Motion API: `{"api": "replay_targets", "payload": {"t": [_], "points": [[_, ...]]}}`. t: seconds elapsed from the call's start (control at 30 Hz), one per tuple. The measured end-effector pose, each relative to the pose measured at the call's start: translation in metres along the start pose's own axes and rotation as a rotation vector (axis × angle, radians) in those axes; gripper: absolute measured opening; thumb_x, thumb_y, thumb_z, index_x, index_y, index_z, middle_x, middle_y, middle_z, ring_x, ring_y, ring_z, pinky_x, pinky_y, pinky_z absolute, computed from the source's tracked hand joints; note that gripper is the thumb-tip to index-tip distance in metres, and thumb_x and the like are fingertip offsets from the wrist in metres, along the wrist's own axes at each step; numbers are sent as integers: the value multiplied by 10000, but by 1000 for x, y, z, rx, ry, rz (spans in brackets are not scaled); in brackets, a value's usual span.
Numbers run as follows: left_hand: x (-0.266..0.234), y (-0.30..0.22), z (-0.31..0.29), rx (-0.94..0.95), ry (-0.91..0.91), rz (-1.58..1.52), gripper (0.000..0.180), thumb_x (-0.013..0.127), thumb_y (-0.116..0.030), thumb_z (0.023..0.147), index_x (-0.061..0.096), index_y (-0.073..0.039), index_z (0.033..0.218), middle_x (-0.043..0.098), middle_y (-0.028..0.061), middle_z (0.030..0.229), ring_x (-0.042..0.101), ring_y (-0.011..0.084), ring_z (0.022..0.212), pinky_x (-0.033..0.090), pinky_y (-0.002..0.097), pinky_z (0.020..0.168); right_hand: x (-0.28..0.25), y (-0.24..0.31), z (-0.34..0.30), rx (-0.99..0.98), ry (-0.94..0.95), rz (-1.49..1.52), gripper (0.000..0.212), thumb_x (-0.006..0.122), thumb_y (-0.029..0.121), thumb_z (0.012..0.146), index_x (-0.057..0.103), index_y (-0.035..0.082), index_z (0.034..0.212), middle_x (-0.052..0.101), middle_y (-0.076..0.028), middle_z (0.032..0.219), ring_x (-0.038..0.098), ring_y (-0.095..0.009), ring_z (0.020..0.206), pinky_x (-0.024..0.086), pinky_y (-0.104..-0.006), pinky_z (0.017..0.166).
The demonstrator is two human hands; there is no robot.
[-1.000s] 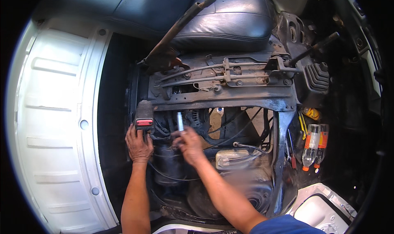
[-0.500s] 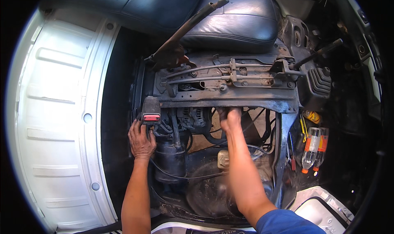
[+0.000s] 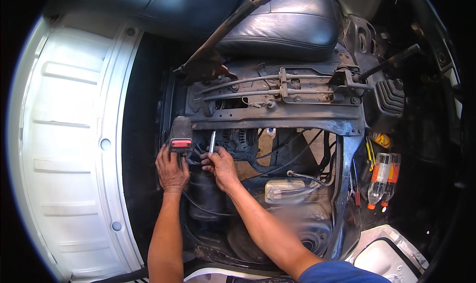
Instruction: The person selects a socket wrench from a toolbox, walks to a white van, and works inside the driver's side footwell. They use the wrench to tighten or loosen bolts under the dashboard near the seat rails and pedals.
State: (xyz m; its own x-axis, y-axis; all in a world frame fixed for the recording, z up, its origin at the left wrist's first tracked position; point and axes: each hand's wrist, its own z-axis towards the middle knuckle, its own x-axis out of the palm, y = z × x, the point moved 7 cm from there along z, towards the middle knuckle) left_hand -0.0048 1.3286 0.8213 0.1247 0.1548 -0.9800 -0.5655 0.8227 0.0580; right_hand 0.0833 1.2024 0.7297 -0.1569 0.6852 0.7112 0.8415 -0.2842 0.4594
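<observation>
My left hand [image 3: 171, 171] lies palm down by the dark edge of the engine opening, just below a black seat belt buckle [image 3: 181, 133] with a red button. Its fingers are stretched forward and slightly apart, with the tips partly hidden. In the fingers of my right hand [image 3: 221, 168] is a slim silver metal rod [image 3: 213, 141], pointing away from me; its lower end is covered by the hand. Behind the rod sits a finned alternator [image 3: 237, 139]. Under my right wrist is a dark cylindrical canister [image 3: 203, 196].
A metal crossmember [image 3: 277, 122] with cables spans the far side of the opening. Hoses and a yellowed plastic reservoir [image 3: 285, 189] lie right of my forearm. A raised lever [image 3: 225, 32] and a seat [image 3: 282, 27] are beyond. Plastic bottles [image 3: 381, 176] and a screwdriver [image 3: 356, 186] lie right.
My right hand has come out from under the crossmember and moved left toward my left hand, with the silver rod now visible in it. The left hand has stayed in place.
</observation>
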Motion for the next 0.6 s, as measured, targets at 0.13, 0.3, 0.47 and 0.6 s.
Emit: {"api": "replay_targets", "payload": {"t": [0.13, 0.3, 0.47, 0.6], "points": [[0, 1, 1, -3, -2, -7, 441, 664, -179, 833, 579, -32, 1240, 520, 166, 1343, 436, 363, 1353, 355, 509, 1114, -45, 37, 12, -191, -153, 7, 144, 600, 208, 1006, 594, 66, 983, 603, -42, 797, 586, -111, 647, 542, -266, 563], [-4, -2, 1, 11, -22, -13, 429, 662, -179, 835, 580, -25, 1227, 525, 163, 1331, 437, 361, 1351, 355, 509, 1114, -105, 107, 23, -333, -171, 141, 247, 564, 274, 1006, 621, 38, 1051, 640, -64, 816, 569, -147, 615, 532, -318, 576], [-4, -3, 2, 1, 12, -6, 418, 666, -174, 830, 581, -22, 1210, 527, 162, 1328, 434, 361, 1352, 352, 508, 1116, -93, 117, 28, -90, -41, -387, 358, 626, 332, 965, 675, 10, 1113, 686, -89, 902, 611, -163, 673, 513, -304, 585], [-6, -4, 2, 22, -11, -20, 414, 667, -175, 833, 581, -18, 1206, 529, 161, 1322, 433, 363, 1350, 353, 509, 1114, -63, 124, 15, -304, 83, -817, 491, 652, 358, 946, 645, -29, 1248, 710, -177, 1133, 633, -241, 1046, 455, -358, 980]]}}
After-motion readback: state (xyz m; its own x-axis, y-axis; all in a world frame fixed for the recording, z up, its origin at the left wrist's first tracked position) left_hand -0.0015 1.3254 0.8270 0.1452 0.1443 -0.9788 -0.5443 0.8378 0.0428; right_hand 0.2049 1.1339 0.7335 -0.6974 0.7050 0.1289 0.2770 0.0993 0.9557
